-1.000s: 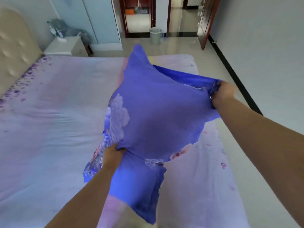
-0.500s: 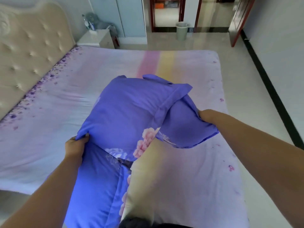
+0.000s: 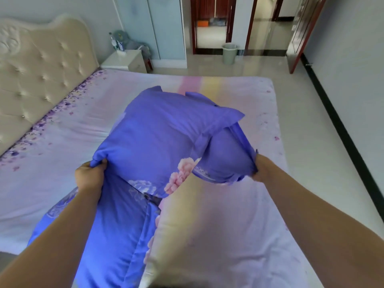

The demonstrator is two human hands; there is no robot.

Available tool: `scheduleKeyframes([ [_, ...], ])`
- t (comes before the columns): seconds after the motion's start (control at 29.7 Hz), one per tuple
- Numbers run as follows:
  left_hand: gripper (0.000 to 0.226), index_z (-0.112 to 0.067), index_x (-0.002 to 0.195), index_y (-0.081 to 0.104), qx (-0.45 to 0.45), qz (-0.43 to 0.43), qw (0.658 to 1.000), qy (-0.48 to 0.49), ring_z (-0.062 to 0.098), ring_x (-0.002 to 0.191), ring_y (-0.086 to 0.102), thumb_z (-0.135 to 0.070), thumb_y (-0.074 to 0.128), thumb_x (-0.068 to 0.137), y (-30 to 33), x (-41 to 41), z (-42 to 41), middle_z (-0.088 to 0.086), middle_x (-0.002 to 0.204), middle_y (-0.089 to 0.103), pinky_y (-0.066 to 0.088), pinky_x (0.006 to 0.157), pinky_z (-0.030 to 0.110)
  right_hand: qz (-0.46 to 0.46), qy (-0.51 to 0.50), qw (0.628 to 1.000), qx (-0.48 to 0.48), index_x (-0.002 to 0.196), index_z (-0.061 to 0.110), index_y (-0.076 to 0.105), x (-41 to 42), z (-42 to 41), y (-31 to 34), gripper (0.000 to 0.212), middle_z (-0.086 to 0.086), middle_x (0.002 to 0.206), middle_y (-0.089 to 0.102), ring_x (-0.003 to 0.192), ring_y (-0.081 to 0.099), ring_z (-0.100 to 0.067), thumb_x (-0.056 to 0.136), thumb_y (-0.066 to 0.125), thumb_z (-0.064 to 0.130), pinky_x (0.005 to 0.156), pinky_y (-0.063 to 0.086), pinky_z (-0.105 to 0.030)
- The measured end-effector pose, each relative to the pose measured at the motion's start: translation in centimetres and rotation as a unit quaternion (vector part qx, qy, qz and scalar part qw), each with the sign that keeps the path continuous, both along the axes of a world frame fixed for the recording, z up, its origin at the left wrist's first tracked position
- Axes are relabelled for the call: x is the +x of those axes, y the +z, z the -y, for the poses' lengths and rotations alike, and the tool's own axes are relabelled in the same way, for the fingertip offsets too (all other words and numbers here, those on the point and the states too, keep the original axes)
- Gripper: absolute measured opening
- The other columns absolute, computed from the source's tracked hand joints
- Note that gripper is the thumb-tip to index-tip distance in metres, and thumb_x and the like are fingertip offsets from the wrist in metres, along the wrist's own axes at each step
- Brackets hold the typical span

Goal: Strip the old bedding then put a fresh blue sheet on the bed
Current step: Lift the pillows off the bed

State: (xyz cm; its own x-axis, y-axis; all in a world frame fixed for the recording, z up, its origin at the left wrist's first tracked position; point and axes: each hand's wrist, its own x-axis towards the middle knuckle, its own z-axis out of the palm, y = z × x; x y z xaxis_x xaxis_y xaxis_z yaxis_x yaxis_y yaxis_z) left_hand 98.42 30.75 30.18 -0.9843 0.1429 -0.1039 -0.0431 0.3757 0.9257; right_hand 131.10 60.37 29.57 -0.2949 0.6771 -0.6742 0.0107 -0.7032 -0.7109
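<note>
Left hand (image 3: 89, 177) shifted rightward; both hands' fingers clamp blue sheet (image 3: 158, 138) edges, right hand (image 3: 262, 169) near bed (image 3: 268, 100) edge.

Far left you have a cream tufted headboard (image 3: 41, 65), with a white nightstand (image 3: 124, 61) just right of it. A pale bin (image 3: 229, 53) stands on the glossy floor (image 3: 291, 113) by the far doorway, and a dark wooden door (image 3: 301, 34) hangs open at far right.

Blue sheet (image 3: 158, 138), pink flowers.
</note>
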Motion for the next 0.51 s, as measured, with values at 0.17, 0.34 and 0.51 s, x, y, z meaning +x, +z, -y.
scheduleKeyframes([
  [0.17, 0.031, -0.016, 0.061, 0.044, 0.045, 0.020, 0.998, 0.027, 0.017, 0.058, 0.028, -0.022, 0.065, 0.083, 1.1, 1.5, -2.5, 0.004, 0.063, 0.037, 0.028, 0.050, 0.030, -0.066, 0.018, 0.977, 0.200, 0.091, 0.005, 0.067, -1.2, -5.8, 5.2, 0.016, -0.004, 0.068, 0.067, 0.066, 0.062, -0.023, 0.084, 0.053, 0.000, 0.056, 0.051, -0.027],
  [0.34, 0.023, -0.013, 0.063, 0.052, 0.067, -0.019, 0.997, 0.030, 0.017, 0.071, 0.036, -0.022, 0.066, 0.079, 3.2, 1.4, -4.5, 0.008, 0.076, 0.046, 0.034, 0.061, 0.036, -0.020, 0.023, 0.969, 0.245, 0.097, 0.010, 0.068, 1.7, -5.6, 1.5, 0.029, -0.005, 0.095, 0.068, 0.088, 0.065, -0.024, 0.070, 0.057, 0.005, 0.077, 0.055, -0.038],
  [0.51, 0.025, -0.008, 0.076, 0.059, 0.024, -0.080, 0.996, -0.018, 0.017, 0.074, 0.043, -0.031, 0.062, 0.084, 4.1, 0.9, -7.2, 0.010, 0.069, 0.054, 0.035, 0.059, 0.031, 0.080, 0.142, 0.980, 0.116, 0.125, 0.003, 0.055, 6.1, 0.9, -8.1, 0.049, 0.001, 0.086, 0.071, 0.065, 0.067, -0.011, 0.077, 0.067, 0.001, 0.058, 0.056, -0.026],
])
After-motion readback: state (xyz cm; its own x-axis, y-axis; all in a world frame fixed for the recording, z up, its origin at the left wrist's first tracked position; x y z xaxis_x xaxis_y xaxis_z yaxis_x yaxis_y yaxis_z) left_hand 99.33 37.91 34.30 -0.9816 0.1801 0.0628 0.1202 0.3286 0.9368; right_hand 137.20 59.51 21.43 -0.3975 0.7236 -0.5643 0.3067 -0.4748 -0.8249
